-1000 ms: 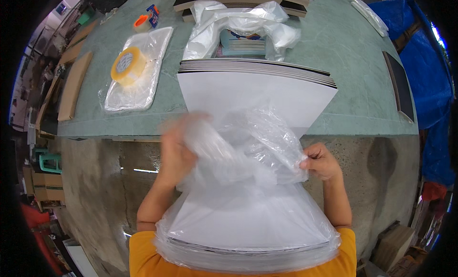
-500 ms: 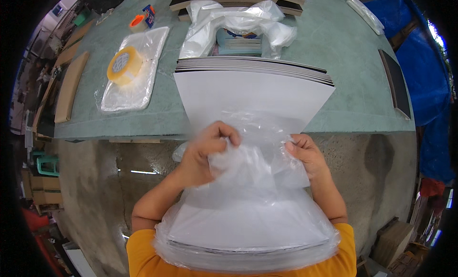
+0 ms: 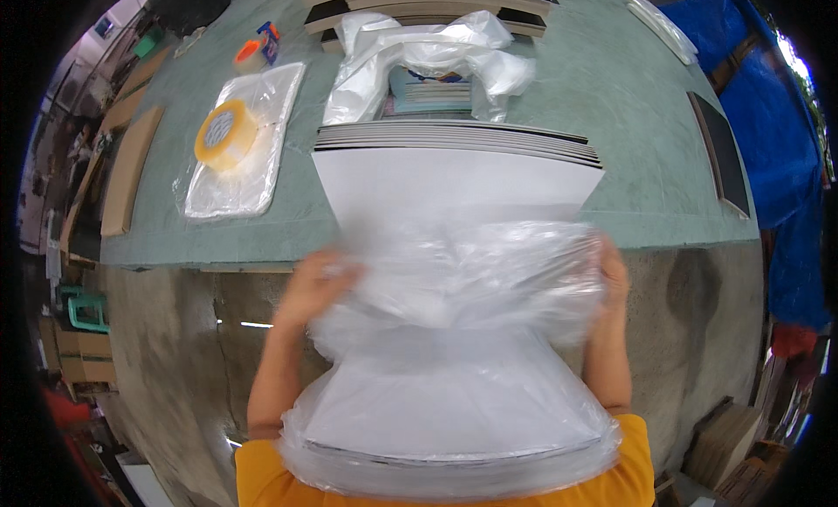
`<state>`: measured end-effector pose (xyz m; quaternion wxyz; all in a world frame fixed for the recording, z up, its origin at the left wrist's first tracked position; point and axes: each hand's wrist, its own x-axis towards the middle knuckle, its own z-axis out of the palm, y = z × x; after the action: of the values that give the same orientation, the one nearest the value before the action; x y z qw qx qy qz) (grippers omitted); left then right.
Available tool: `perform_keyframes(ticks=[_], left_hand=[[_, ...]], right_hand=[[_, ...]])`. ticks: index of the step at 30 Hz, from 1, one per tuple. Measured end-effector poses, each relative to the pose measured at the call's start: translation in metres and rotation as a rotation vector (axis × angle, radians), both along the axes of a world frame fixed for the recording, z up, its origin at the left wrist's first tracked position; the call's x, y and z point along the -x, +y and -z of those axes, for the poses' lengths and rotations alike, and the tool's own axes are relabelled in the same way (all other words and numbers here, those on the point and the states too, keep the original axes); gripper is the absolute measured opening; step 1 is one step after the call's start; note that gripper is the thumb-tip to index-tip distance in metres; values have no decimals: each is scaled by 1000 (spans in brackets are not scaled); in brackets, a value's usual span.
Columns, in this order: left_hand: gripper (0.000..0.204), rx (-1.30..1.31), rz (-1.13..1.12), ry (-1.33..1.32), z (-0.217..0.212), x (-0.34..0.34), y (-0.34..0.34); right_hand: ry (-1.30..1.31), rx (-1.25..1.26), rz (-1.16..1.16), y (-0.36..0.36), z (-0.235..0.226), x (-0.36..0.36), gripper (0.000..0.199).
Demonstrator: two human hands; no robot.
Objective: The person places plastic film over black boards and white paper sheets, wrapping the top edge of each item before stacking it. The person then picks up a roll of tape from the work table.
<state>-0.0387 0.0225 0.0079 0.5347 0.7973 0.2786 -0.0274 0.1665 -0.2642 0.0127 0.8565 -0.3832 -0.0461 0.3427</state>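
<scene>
A stack of white boards (image 3: 454, 184) with dark edges leans out over the near edge of the table, one end toward me. Clear plastic bag (image 3: 471, 271) film is drawn across its lower part, stretched wide and blurred by motion. My left hand (image 3: 319, 284), also smeared, is closed at the film's left side. At the right side my right hand (image 3: 611, 275) grips the film, its fingers partly hidden by the plastic. Closer to my body, the white board surface (image 3: 445, 393) lies inside clear plastic, which bunches against my yellow shirt.
A tape roll (image 3: 225, 136) rests on flat clear bags (image 3: 249, 188) at left, near an orange-and-blue tape dispenser (image 3: 257, 53). Crumpled white plastic (image 3: 358, 70) lies beyond the stack, before piled boards (image 3: 419, 0). A dark board (image 3: 720, 153) sits at the table's right edge.
My hands have moved apart, the left one leftward and the right one rightward. The bunched film between them is now spread wide across the stack.
</scene>
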Motion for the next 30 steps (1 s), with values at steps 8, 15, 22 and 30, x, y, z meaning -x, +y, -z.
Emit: perform_keyframes(ticks=[8, 15, 22, 30], left_hand=[[30, -436, -528, -658, -16, 37, 64], [8, -11, 399, -694, -77, -61, -62], [9, -146, 141, -293, -50, -34, -24], [18, -532, 158, -685, -109, -37, -65]], right_hand=[[-163, 182, -350, -29, 0, -12, 17], [-197, -9, -563, 58, -34, 33, 13], [62, -81, -440, 38, -25, 29, 21], [-931, 196, -353, 48, -54, 31, 17]])
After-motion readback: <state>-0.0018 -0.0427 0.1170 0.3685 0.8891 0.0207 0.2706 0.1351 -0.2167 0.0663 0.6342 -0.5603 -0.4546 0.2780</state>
